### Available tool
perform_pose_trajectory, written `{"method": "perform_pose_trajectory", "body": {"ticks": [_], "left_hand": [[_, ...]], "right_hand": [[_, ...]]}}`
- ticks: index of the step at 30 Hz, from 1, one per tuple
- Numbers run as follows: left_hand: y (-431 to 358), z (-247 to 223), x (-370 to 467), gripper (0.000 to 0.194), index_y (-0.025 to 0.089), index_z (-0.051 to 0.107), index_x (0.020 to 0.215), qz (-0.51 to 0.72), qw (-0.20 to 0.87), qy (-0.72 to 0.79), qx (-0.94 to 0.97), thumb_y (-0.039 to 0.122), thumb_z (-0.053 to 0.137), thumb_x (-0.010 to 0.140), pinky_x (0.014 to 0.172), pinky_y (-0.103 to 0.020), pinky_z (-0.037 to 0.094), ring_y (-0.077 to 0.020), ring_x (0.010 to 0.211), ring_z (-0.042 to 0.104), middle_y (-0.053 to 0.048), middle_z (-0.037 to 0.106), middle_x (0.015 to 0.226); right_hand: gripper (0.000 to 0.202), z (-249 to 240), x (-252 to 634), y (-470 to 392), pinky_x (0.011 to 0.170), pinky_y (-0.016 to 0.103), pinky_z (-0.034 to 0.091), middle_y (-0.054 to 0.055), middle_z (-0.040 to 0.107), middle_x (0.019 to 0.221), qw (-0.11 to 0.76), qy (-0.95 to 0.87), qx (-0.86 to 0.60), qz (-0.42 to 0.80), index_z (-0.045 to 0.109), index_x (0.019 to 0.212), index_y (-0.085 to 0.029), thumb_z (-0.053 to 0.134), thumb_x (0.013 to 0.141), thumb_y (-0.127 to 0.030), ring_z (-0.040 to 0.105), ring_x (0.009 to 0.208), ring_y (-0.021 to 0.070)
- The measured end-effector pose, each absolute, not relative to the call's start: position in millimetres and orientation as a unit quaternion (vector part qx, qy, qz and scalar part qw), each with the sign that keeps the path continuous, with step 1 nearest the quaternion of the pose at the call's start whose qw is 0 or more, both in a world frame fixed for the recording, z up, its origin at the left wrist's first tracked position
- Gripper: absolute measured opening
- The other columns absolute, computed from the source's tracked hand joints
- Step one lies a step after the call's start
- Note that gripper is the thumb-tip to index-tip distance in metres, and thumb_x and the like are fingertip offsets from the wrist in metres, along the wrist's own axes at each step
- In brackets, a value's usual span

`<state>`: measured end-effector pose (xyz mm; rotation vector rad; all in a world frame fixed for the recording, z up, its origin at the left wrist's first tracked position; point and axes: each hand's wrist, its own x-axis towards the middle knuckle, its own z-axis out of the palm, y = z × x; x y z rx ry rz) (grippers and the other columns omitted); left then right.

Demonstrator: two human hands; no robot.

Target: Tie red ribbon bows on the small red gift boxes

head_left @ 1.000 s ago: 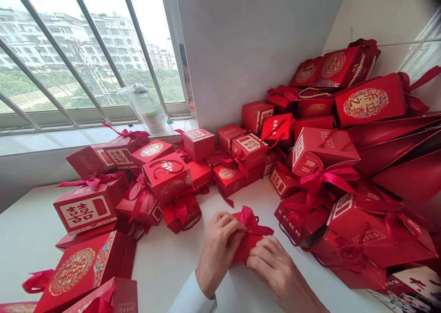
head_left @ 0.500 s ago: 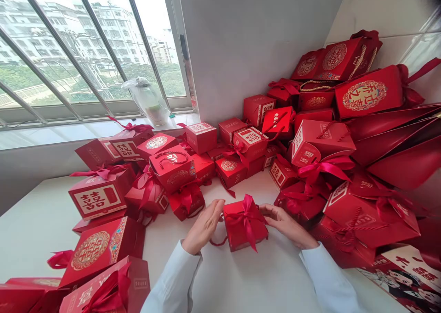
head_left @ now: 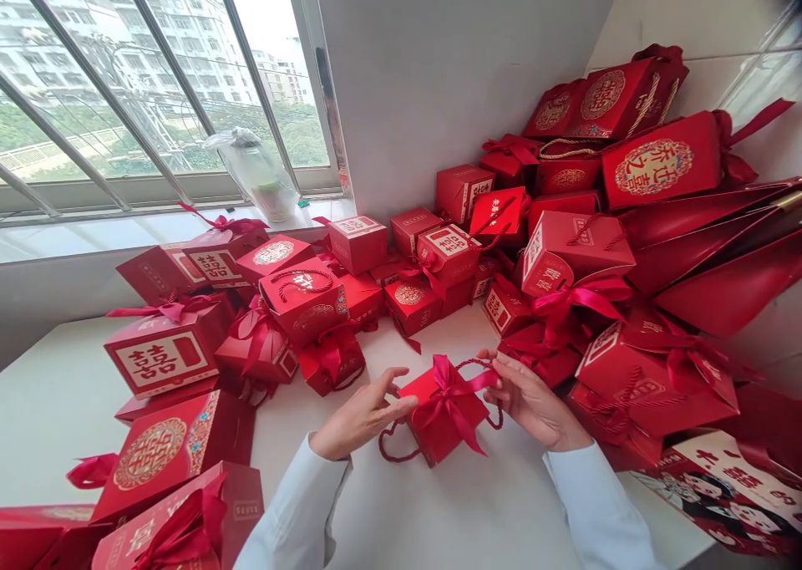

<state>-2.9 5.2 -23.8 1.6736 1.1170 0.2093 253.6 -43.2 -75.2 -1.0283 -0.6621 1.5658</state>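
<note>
I find the red gift box (head_left: 432, 436) well inside the table's (head_left: 489, 507) left edge, left hand (head_left: 363, 415) spread beside it, right hand's (head_left: 530, 399) fingers narrow at the rope handle (head_left: 499, 419), grip unclear; light pressure should spare the bow (head_left: 446, 394).
</note>
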Motion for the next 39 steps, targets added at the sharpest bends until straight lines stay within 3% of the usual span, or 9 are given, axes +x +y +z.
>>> {"method": "perform_pose_trajectory", "body": {"ticks": [3,5,7,10,13,21,27,35,39], "left_hand": [[6.6,-29.3,-7.7,0.096,0.023,0.014,0.145,0.072,0.59,0.449,0.667,0.048,0.067,0.069,0.065,-0.027,0.048,-0.0115,0.065,0.059,-0.012,0.051,0.117],[6.7,-28.8,-14.2,0.105,0.026,0.011,0.146,0.05,0.561,0.466,0.683,0.042,0.073,0.063,0.058,-0.025,0.046,-0.0091,0.059,0.053,-0.01,0.051,0.116],[5.7,-22.9,-23.2,0.084,0.024,0.034,0.137,0.028,0.478,0.498,0.723,0.037,0.071,0.063,0.056,-0.022,0.042,-0.0099,0.06,0.049,-0.005,0.056,0.103],[2.2,-5.3,-37.4,0.024,0.018,0.061,0.087,0.012,0.369,0.523,0.768,0.038,0.057,0.076,0.055,-0.022,0.035,-0.0122,0.06,0.044,0.001,0.053,0.069],[-2.7,15.3,-46.7,0.038,0.017,0.049,0.062,0.049,0.342,0.531,0.774,0.049,0.046,0.083,0.053,-0.023,0.028,-0.0114,0.056,0.036,0.003,0.041,0.058],[-5.3,25.6,-43.2,0.033,0.018,0.054,0.078,0.206,0.52,0.478,0.677,0.05,0.051,0.083,0.065,-0.021,0.038,-0.0121,0.067,0.045,0.002,0.05,0.069],[-8.7,18.9,-33.4,0.033,0.016,0.057,0.072,0.211,0.487,0.478,0.699,0.047,0.056,0.082,0.055,-0.02,0.033,-0.0108,0.061,0.045,0.002,0.051,0.064],[-16.9,26.2,-27.1,0.03,0.015,0.061,0.077,0.293,0.488,0.492,0.659,0.045,0.059,0.08,0.058,-0.022,0.042,-0.0122,0.061,0.053,-0.001,0.059,0.067],[-21.1,22.8,-29.6,0.031,0.016,0.06,0.091,0.309,0.474,0.506,0.651,0.044,0.058,0.081,0.06,-0.024,0.046,-0.0134,0.062,0.057,-0.001,0.061,0.067]], "right_hand": [[0.029,-53.2,257.0,-52.4,0.059,0.02,0.042,-0.003,0.049,0.072,0.561,-0.295,-0.379,0.674,0.06,0.109,-0.023,0.067,0.083,-0.033,0.042,0.057,0.0075],[0.027,-39.2,260.4,-57.1,0.061,0.019,0.043,-0.002,0.052,0.078,0.578,-0.305,-0.367,0.662,0.059,0.111,-0.023,0.065,0.085,-0.029,0.043,0.061,0.0077],[0.027,-28.3,264.0,-59.8,0.064,0.019,0.044,-0.001,0.053,0.083,0.595,-0.305,-0.363,0.649,0.058,0.112,-0.024,0.064,0.086,-0.028,0.045,0.064,0.0078],[0.03,-19.0,267.4,-61.5,0.064,0.018,0.045,-0.001,0.054,0.087,0.613,-0.299,-0.369,0.631,0.057,0.113,-0.026,0.065,0.084,-0.027,0.047,0.065,0.0075],[0.033,-15.2,266.7,-64.7,0.06,0.018,0.045,-0.001,0.056,0.089,0.606,-0.31,-0.388,0.622,0.056,0.114,-0.028,0.066,0.083,-0.025,0.048,0.063,0.0075],[0.034,-10.7,251.5,-79.2,0.06,0.02,0.046,0.0,0.055,0.098,0.58,-0.355,-0.404,0.612,0.053,0.118,-0.03,0.061,0.085,-0.024,0.05,0.063,0.0074],[0.028,-12.9,242.7,-82.5,0.066,0.023,0.046,0.001,0.056,0.095,0.538,-0.405,-0.438,0.596,0.055,0.114,-0.027,0.061,0.086,-0.028,0.053,0.067,0.0093],[0.028,-1.6,236.0,-80.3,0.072,0.025,0.047,0.0,0.059,0.087,0.515,-0.486,-0.434,0.557,0.053,0.115,-0.028,0.058,0.088,-0.031,0.055,0.072,0.0121],[0.028,-1.8,230.5,-76.6,0.078,0.025,0.047,0.001,0.061,0.089,0.504,-0.523,-0.435,0.532,0.052,0.116,-0.028,0.056,0.088,-0.032,0.057,0.083,0.0135]]}}
